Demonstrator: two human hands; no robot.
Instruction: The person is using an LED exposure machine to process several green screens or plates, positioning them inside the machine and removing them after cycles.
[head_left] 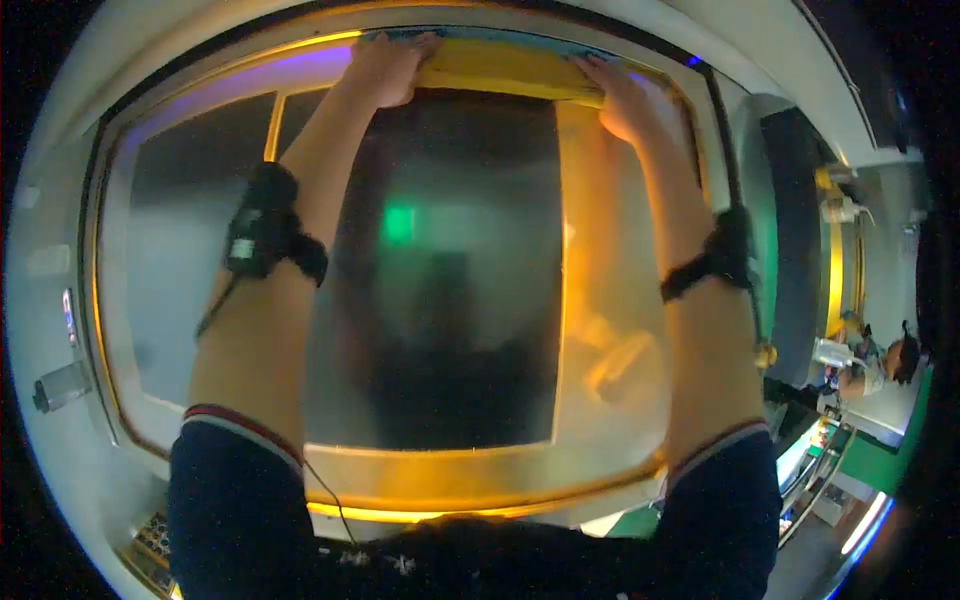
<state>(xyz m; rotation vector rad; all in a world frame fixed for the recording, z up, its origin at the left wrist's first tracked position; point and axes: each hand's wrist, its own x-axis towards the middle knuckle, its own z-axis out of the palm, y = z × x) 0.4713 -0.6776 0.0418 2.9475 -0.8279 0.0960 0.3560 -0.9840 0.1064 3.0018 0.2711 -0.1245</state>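
Both my arms reach to the far edge of a large framed panel [615, 430]. Across its far side lies a long yellow bar [500, 68] with a bluish upper edge. My left hand [385, 72] grips the bar near its left end, fingers over the far side. At its right end my right hand [615, 95] is closed on it, the fingertips partly hidden. Below the bar, the panel carries a dark glossy rectangle [450, 330] bordered in yellow, with a green reflection in it. A second dark area [200, 200] lies to the left, partly behind my left arm.
A raised metal rim [112, 400] surrounds the panel. Black devices are strapped to my left wrist [265, 220] and right wrist [730, 250]. A clear cylinder [62, 387] is at the far left. Another person [875, 370] and lit equipment [805, 455] are on the right.
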